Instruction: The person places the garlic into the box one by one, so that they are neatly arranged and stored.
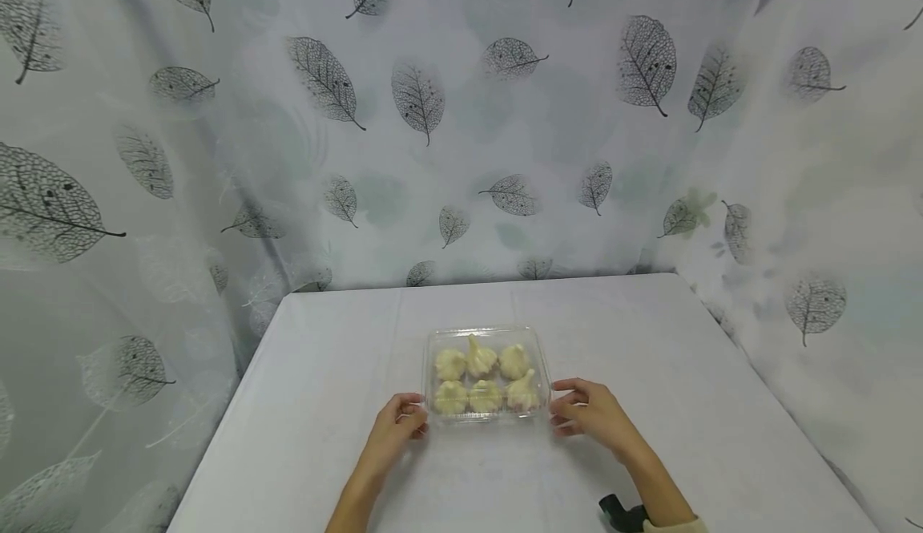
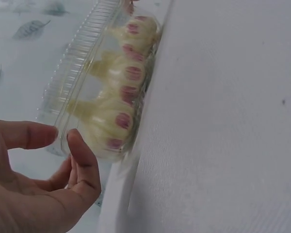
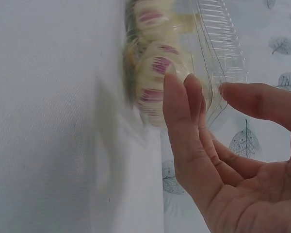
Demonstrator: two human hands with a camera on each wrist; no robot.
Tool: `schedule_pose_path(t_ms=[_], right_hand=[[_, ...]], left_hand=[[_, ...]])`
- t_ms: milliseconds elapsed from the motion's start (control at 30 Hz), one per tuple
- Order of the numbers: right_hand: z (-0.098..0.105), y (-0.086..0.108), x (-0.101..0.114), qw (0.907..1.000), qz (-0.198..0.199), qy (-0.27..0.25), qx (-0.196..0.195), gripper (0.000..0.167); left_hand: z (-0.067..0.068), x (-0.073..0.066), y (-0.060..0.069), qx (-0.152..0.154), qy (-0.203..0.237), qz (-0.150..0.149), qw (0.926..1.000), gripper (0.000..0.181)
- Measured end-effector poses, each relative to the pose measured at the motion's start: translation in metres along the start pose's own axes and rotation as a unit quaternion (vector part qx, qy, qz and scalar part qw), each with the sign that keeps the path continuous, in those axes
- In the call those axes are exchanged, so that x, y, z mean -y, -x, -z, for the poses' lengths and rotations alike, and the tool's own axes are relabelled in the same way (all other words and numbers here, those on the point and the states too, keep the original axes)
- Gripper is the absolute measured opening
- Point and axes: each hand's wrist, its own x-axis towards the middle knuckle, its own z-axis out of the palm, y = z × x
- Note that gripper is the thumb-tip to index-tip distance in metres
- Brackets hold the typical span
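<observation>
A clear plastic clamshell box (image 1: 486, 417) with ridged edges is at the middle of the white table. Several pale garlic bulbs (image 1: 481, 361) sit inside it in two rows; pink markings show through its wall in both wrist views. At its near left corner my left hand (image 1: 392, 429) pinches the rim, thumb and index finger on either side. My right hand (image 1: 594, 417) grips the near right corner, with the thumb at the rim (image 3: 222, 92) and the fingers along the side wall. Whether the box's underside touches the table cannot be told.
The white-covered table (image 1: 346, 341) extends around the box on all sides. Leaf-printed curtains (image 1: 461, 116) hang behind it and at both sides. A black device (image 1: 622, 513) is at my right wrist, beside a light sleeve cuff (image 1: 678, 525).
</observation>
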Motion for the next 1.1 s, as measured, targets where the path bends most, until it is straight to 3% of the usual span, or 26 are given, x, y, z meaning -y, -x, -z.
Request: schedule_pose_path(t_ms=[233, 533, 800, 1100], right_hand=[[0.003, 0.001, -0.004, 0.9998, -0.015, -0.007, 0.008, 0.039], [0.002, -0.002, -0.009, 0.9978, -0.039, -0.052, 0.015, 0.037], [0.003, -0.005, -0.016, 0.9941, -0.044, -0.089, 0.045, 0.037], [0.002, -0.006, -0.018, 0.994, -0.039, -0.099, 0.027, 0.036]], left_hand=[[-0.002, 0.001, 0.0, 0.0, 0.033, 0.02, 0.9993, 0.028], [-0.001, 0.002, 0.003, 0.032, 0.104, 0.038, 0.9933, 0.025], [-0.001, 0.005, 0.002, 0.035, 0.124, 0.044, 0.9907, 0.028], [-0.002, 0.005, 0.0, 0.036, 0.134, 0.043, 0.9893, 0.025]])
